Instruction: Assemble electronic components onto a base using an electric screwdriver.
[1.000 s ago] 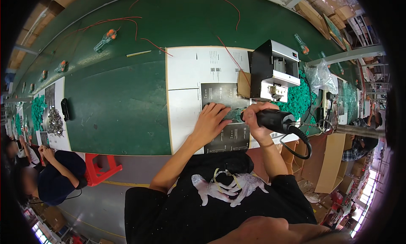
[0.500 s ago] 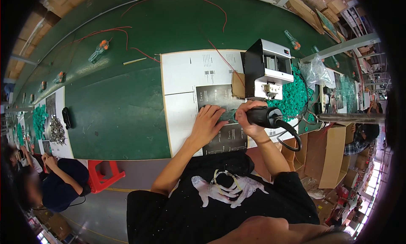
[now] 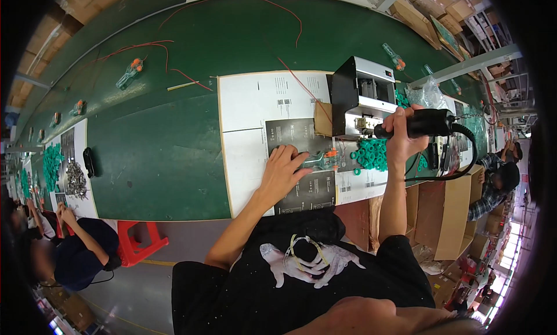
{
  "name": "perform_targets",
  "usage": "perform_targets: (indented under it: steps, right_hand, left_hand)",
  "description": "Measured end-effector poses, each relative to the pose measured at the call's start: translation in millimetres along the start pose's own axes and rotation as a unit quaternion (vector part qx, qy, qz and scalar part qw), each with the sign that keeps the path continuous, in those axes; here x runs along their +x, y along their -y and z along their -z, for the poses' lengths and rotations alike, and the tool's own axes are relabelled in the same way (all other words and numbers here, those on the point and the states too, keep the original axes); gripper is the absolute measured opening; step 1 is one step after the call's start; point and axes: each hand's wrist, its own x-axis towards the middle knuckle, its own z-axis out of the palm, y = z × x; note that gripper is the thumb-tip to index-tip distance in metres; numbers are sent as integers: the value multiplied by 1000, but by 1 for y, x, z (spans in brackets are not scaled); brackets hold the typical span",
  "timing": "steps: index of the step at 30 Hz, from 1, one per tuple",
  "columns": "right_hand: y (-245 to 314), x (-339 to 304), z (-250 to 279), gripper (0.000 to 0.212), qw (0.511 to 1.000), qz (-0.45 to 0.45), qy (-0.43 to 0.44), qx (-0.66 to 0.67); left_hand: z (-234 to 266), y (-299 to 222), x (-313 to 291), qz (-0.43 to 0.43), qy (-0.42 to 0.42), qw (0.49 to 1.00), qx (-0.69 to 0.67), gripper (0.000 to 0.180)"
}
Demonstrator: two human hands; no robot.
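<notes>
One long green worktop (image 3: pixel 156 155) is seen, with white sheets laid across its middle. One black-and-silver machine box (image 3: pixel 362 103) stands at the far right of the sheets. One black power driver (image 3: pixel 426 123) is grasped in the clenched grip of the right hand (image 3: pixel 399 139); compared with a second ago it has been lifted up and to the right, away from the workpiece, which suggests a fastening pass is finished. The left hand (image 3: pixel 284 171) is pressed flat, grasping nothing, beside one small green-and-orange part (image 3: pixel 322 157) on the dark sheet. One heap of green rings (image 3: pixel 371 155) lies right of it.
</notes>
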Motion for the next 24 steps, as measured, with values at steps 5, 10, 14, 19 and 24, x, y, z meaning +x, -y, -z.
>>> perform_targets:
  steps: [5,10,14,19,24]
  right_hand:
    - [8,-34,-4,31,996,-71,45,1]
    - [1,-94,-30,40,975,-35,173,138]
    - [-6,-112,-46,49,959,-48,239,143]
    - [-13,-122,-61,48,957,-68,239,152]
    - [-25,-131,-68,44,957,-112,232,133]
  left_hand:
    - [3,4,-4,6,5,1000,11,40]
    - [5,4,0,16,30,999,20,38]
    - [5,9,-3,16,16,1000,14,38]
    - [10,16,-7,12,16,1000,18,39]
    - [15,20,-7,10,25,1000,15,41]
